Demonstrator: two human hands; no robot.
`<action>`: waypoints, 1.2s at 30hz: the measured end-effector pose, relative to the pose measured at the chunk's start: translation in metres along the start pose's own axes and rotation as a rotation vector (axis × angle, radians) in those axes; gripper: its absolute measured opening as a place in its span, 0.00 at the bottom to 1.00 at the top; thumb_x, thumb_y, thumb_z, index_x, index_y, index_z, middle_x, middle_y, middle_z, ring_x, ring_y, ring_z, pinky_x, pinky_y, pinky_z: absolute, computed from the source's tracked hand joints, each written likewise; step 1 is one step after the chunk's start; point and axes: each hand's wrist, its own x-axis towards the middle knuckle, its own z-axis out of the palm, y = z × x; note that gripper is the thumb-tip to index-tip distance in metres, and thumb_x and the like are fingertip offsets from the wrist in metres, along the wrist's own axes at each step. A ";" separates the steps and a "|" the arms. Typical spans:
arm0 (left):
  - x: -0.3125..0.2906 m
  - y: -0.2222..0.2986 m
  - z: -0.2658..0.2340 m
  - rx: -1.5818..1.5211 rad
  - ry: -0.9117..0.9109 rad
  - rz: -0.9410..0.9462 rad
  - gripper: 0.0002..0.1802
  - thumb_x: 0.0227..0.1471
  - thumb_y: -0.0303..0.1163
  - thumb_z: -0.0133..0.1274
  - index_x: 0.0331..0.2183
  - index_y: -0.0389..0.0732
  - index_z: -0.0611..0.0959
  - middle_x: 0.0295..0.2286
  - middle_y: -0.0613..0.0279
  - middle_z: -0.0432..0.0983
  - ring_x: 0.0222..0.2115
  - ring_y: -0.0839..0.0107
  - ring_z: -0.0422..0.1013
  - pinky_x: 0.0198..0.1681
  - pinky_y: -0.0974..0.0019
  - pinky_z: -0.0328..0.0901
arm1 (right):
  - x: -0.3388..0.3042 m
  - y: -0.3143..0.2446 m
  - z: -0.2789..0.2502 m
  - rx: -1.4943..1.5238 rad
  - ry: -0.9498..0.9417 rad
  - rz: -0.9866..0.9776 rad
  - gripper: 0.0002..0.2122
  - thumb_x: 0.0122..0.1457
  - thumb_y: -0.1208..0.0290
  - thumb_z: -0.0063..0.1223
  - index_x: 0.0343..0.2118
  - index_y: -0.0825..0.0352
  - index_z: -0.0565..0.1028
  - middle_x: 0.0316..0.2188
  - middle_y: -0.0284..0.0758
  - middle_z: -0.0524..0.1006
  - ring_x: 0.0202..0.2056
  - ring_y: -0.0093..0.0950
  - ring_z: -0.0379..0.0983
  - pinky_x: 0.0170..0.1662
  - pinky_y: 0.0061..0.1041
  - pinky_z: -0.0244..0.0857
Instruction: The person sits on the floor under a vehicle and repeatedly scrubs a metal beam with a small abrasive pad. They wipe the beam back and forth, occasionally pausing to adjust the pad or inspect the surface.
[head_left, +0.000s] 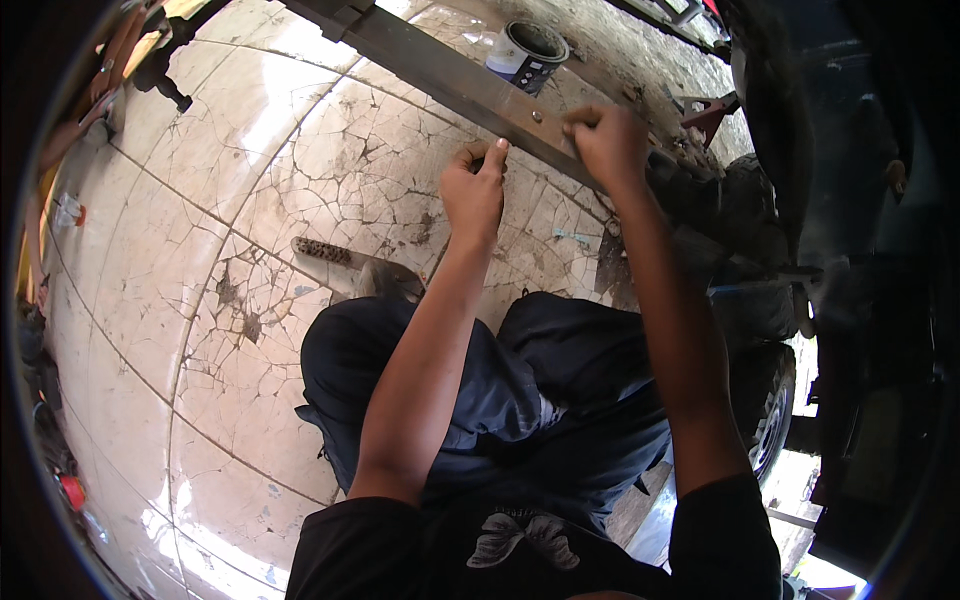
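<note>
In the head view, the left hand [472, 195] is at the near edge of the long metal bar [440, 75], and the right hand [612, 145] is curled over the bar near a small bolt [537, 116]. Both hands' fingers are bent, but I cannot tell if they pinch anything. A can [530, 55] stands behind the bar, and a brush [325, 251] lies on the cracked floor [140, 280].

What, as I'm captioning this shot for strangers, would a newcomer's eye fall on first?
Probably the left hand and right hand, both partly curled at the upper centre by a long metal beam. Next might come the tile floor, webbed with cracks across the left and middle. The open can just beyond the beam and the bristled brush lying near the left knee also stand out.
</note>
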 end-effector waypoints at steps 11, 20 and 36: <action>0.000 0.002 0.006 0.081 -0.020 0.025 0.19 0.60 0.42 0.63 0.35 0.32 0.87 0.25 0.62 0.80 0.25 0.74 0.71 0.33 0.66 0.66 | 0.006 0.001 0.001 0.041 0.022 -0.029 0.06 0.52 0.67 0.69 0.33 0.54 0.90 0.31 0.37 0.87 0.36 0.35 0.85 0.46 0.31 0.76; -0.004 0.012 -0.002 0.047 -0.001 -0.027 0.18 0.60 0.42 0.62 0.36 0.34 0.87 0.27 0.62 0.80 0.27 0.75 0.71 0.34 0.67 0.65 | -0.016 0.002 -0.009 0.054 -0.063 -0.038 0.06 0.53 0.68 0.69 0.34 0.56 0.89 0.33 0.38 0.87 0.37 0.34 0.86 0.47 0.29 0.76; -0.002 0.013 0.001 0.127 0.026 0.024 0.19 0.59 0.42 0.62 0.34 0.33 0.87 0.24 0.59 0.82 0.26 0.70 0.74 0.35 0.64 0.68 | -0.004 -0.003 -0.019 0.008 -0.143 -0.069 0.09 0.53 0.70 0.72 0.38 0.60 0.87 0.35 0.33 0.88 0.38 0.25 0.85 0.43 0.26 0.75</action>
